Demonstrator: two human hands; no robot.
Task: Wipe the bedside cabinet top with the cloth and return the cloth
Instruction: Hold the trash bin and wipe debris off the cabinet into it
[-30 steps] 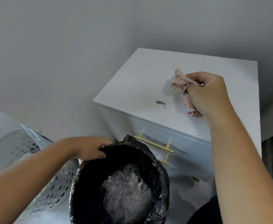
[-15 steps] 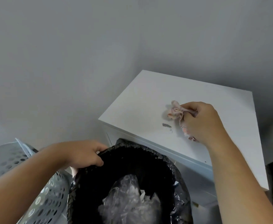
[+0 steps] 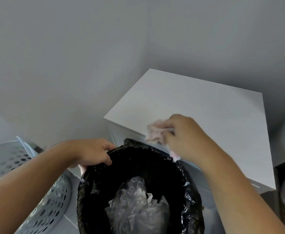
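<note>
1. The back and right of the white square cabinet top lie bare, with open passage there, hemmed by grey walls behind and to the left.
2. The right hand, bunched round a crumpled pink cloth, blocks the front edge.
3. The round bin with a black plastic liner crowds the cabinet front; the left hand occupies its near-left rim.
4. A grey perforated plastic basket fills the floor on the left.
5. The bin mouth is open above crumpled clear plastic.
</note>
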